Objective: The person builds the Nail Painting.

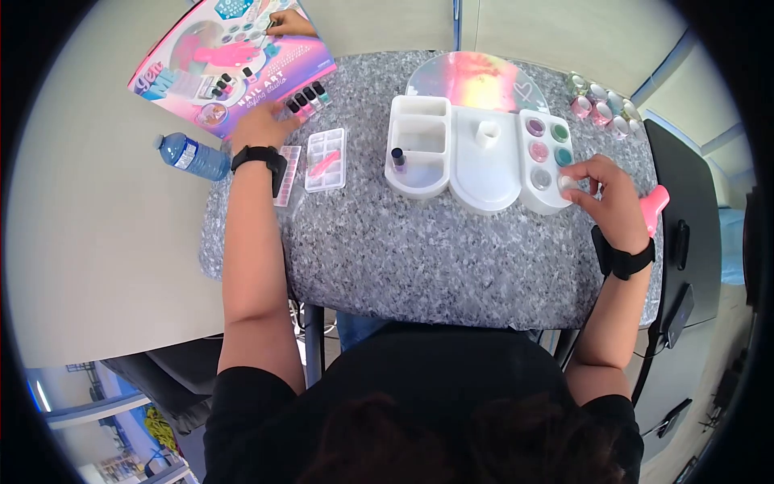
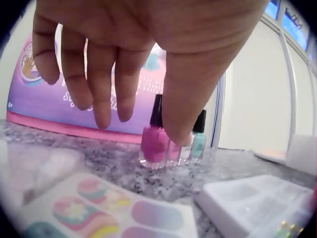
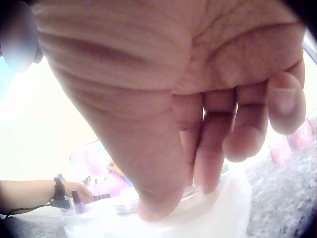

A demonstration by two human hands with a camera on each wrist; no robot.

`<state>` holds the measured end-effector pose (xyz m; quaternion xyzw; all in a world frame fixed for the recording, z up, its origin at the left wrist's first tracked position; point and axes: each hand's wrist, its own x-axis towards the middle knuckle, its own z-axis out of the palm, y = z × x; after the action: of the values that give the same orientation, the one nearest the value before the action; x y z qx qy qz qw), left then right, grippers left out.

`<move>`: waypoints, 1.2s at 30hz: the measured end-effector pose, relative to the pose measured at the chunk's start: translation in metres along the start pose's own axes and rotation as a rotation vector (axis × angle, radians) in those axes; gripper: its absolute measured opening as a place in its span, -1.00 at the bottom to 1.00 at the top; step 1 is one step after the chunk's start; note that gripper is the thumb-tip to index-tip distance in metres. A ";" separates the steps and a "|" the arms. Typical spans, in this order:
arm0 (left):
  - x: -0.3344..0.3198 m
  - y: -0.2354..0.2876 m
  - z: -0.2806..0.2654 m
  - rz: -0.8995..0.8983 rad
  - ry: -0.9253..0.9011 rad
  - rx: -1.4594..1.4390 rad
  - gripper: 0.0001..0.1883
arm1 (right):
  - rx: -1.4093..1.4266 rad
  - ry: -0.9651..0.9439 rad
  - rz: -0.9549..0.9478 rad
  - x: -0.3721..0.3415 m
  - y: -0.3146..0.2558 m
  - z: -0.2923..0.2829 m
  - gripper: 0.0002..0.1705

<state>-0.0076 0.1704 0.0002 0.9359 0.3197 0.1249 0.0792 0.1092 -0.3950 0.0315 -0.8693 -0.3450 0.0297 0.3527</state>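
At the right of the white organizer (image 1: pixel 485 200), my right hand (image 1: pixel 609 198) pinches a small clear pot (image 1: pixel 567 184) at the lower right slot of the pot tray. The right wrist view shows the right hand (image 3: pixel 198 109) with thumb and fingertips on the pot's rim, which they mostly hide. My left hand (image 1: pixel 262 127) is beside a row of black-capped polish bottles (image 1: pixel 306 105). Its fingers hang loosely in the left wrist view, where the left hand (image 2: pixel 129 49) has its thumb in front of the bottles; whether it touches them I cannot tell. A pink bottle (image 2: pixel 154 146) stands left of the thumb.
A printed box (image 1: pixel 242 64) and a water bottle (image 1: pixel 193 156) are at the left. A nail sheet (image 1: pixel 287 177) and a compartment case (image 1: pixel 325 161) lie nearby. A purple polish bottle (image 1: pixel 399 162) stands in the organizer. Several small jars (image 1: pixel 601 113) and a pink object (image 1: pixel 655 208) are right.
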 end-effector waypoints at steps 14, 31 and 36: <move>-0.083 0.080 -0.043 0.460 0.146 -0.404 -0.71 | -0.023 0.015 0.019 0.001 -0.011 0.000 -0.61; -0.119 0.139 -0.013 0.881 0.003 -0.163 -0.76 | -0.040 0.015 0.012 -0.002 -0.013 0.001 -0.64; -0.119 0.141 -0.021 0.839 -0.051 -0.213 -0.68 | -0.035 0.033 -0.022 -0.003 -0.009 0.003 -0.64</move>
<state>-0.0228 -0.0122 0.0304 0.9741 -0.1052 0.1555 0.1258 0.1007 -0.3901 0.0344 -0.8718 -0.3494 0.0054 0.3432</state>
